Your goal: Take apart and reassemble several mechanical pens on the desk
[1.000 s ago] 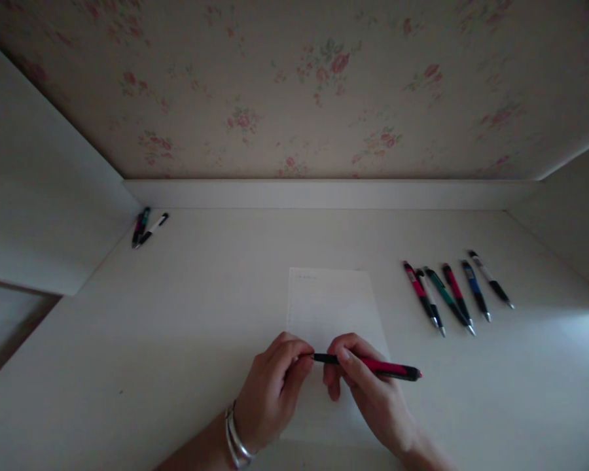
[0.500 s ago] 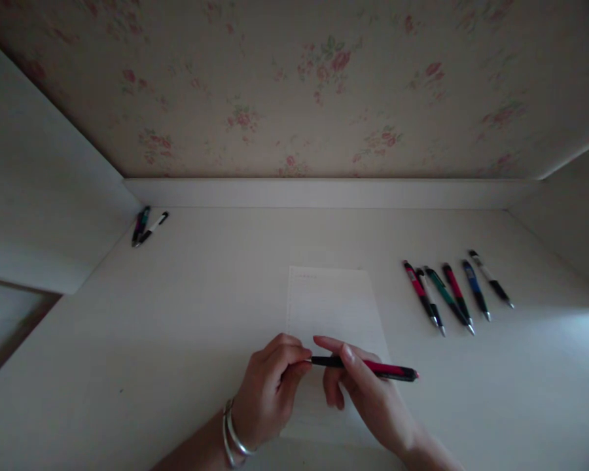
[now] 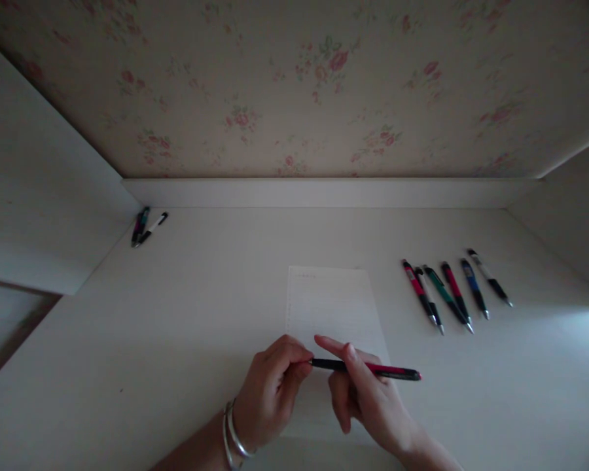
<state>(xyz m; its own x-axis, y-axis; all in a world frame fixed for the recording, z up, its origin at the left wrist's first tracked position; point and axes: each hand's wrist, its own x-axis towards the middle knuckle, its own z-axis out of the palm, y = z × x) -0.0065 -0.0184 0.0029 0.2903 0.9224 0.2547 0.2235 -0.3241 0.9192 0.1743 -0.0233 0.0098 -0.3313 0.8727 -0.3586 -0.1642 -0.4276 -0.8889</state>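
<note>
A red and black pen [image 3: 397, 372] lies level across both hands above a sheet of paper [image 3: 328, 301]. With thumb and fingers pinched, my left hand [image 3: 275, 379] grips the pen's tip end; silver bangles circle that wrist. My right hand [image 3: 368, 399] holds the barrel under its thumb, its index finger stretched out to the left and the other fingers curled. Faint lines and small marks show on the paper, whose lower part is partly covered by the hands. What lies within the left pinch, apart from the tip, is hidden.
On the white desk [image 3: 201, 281], several pens lie side by side at the right, among them a green pen [image 3: 446, 297] and a blue pen [image 3: 474, 288]. A white and black pen [image 3: 153, 227] and other pens rest in the back left corner. Flowered wallpaper [image 3: 294, 98] rises behind.
The pen has shifted very slightly to the right. My right hand's lower fingers have curled and moved a little right and down. My left hand keeps its pinch.
</note>
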